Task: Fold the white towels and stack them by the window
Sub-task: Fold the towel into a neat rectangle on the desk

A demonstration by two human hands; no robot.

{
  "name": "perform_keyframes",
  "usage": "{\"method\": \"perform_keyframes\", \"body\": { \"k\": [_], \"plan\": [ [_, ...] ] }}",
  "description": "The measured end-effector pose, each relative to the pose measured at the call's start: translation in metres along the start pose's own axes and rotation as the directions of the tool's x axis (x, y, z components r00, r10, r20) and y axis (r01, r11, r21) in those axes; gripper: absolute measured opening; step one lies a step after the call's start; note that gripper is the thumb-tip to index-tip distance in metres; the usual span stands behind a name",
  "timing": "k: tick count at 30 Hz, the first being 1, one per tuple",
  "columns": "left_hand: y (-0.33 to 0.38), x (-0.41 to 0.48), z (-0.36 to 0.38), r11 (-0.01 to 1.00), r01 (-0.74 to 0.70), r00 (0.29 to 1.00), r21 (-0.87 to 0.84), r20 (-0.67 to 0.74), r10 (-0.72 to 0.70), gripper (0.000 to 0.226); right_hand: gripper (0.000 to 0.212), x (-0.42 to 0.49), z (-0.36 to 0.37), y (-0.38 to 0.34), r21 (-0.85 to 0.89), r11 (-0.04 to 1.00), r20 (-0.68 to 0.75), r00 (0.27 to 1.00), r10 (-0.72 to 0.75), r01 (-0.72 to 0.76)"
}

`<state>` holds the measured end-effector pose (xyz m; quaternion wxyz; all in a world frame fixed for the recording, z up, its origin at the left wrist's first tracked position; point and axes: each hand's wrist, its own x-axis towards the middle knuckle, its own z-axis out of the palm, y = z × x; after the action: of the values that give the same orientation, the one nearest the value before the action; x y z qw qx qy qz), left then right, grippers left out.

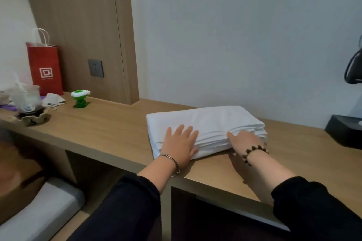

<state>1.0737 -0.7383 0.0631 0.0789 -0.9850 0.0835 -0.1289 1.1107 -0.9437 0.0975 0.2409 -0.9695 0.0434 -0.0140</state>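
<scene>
Left grip open, flat on folded white towels at 7 o'clock; right grip at 5 o'clock edge, closure unclear. Folding looks done; window unseen.

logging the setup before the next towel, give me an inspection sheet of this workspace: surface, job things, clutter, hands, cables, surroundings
Surface: wooden desk, open compartments below.
Job's things: stack of folded white towels on the desk, close to the wall.
Clutter: red paper bag, green bottle, plastic cup and crumpled white cloth at far left; black box at far right.
Hands: left hand lies flat on the stack, fingers spread; right hand is at the layered front edge, grip unclear.
Cables: nothing seen.
Surroundings: white wall, wood panel with a grey socket; a blurred dark curved object at the right edge.
</scene>
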Motion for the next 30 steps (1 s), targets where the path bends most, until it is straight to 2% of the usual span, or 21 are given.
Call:
{"method": "perform_keyframes", "body": {
  "k": [1, 2, 4, 6, 9, 12, 15, 18, 20, 23, 25, 27, 30],
  "plan": [
    [-0.005, 0.0, 0.002, 1.0, -0.03, 1.0, -0.006, -0.005, 0.03, 0.057, 0.045, -0.003, -0.002, -0.002, -0.245, 0.957, -0.138, 0.972, -0.192, 0.154],
    [-0.011, -0.001, 0.003, 0.998, -0.055, 0.998, -0.011, -0.008, 0.055, 0.057, 0.038, -0.007, -0.002, -0.008, -0.375, 0.891, -0.207, 0.913, -0.35, 0.257],
    [-0.024, -0.001, 0.005, 0.995, -0.093, 0.996, -0.03, -0.015, 0.093, 0.057, 0.025, -0.005, 0.002, -0.019, -0.435, 0.786, -0.218, 0.796, -0.565, 0.438],
    [-0.033, 0.0, 0.006, 0.989, -0.11, 0.993, -0.099, -0.046, 0.105, 0.058, 0.021, 0.006, 0.01, -0.025, -0.364, 0.715, -0.126, 0.729, -0.673, 0.597],
    [-0.038, 0.004, 0.004, 0.944, -0.042, 0.995, -0.326, -0.102, 0.009, 0.056, 0.025, 0.022, 0.019, -0.028, -0.249, 0.702, -0.018, 0.721, -0.693, 0.668],
    [-0.041, 0.012, 0.004, 0.881, 0.043, 0.992, -0.472, -0.084, -0.094, 0.032, 0.024, 0.028, 0.024, -0.03, -0.234, 0.691, -0.02, 0.707, -0.707, 0.684],
    [-0.04, 0.015, 0.002, 0.847, 0.09, 0.986, -0.525, -0.074, -0.151, 0.024, 0.022, 0.029, 0.023, -0.033, -0.327, 0.663, -0.012, 0.698, -0.716, 0.674],
    [-0.039, 0.016, 0.002, 0.818, 0.107, 0.98, -0.565, -0.08, -0.184, 0.022, 0.016, 0.028, 0.014, -0.043, -0.295, 0.718, -0.096, 0.728, -0.679, 0.631],
    [-0.039, 0.016, 0.003, 0.803, 0.117, 0.975, -0.584, -0.088, -0.205, 0.02, 0.017, 0.024, 0.011, -0.046, -0.311, 0.722, -0.137, 0.723, -0.677, 0.618],
    [-0.037, 0.018, 0.005, 0.763, 0.152, 0.961, -0.629, -0.086, -0.263, 0.01, 0.017, 0.013, 0.022, -0.033, -0.366, 0.677, -0.041, 0.715, -0.698, 0.639],
    [-0.034, 0.02, 0.001, 0.764, 0.17, 0.954, -0.622, -0.09, -0.286, 0.01, 0.013, 0.01, 0.033, -0.019, -0.333, 0.69, -0.055, 0.717, -0.695, 0.643],
    [-0.032, 0.023, -0.003, 0.836, 0.153, 0.959, -0.527, -0.124, -0.254, 0.011, 0.015, 0.01, 0.04, -0.014, -0.31, 0.71, -0.118, 0.715, -0.689, 0.632],
    [-0.027, 0.026, -0.023, 0.952, -0.022, 0.945, -0.306, -0.317, -0.08, 0.005, 0.013, 0.009, 0.046, -0.017, -0.31, 0.726, -0.186, 0.71, -0.679, 0.614]
  ]
}}
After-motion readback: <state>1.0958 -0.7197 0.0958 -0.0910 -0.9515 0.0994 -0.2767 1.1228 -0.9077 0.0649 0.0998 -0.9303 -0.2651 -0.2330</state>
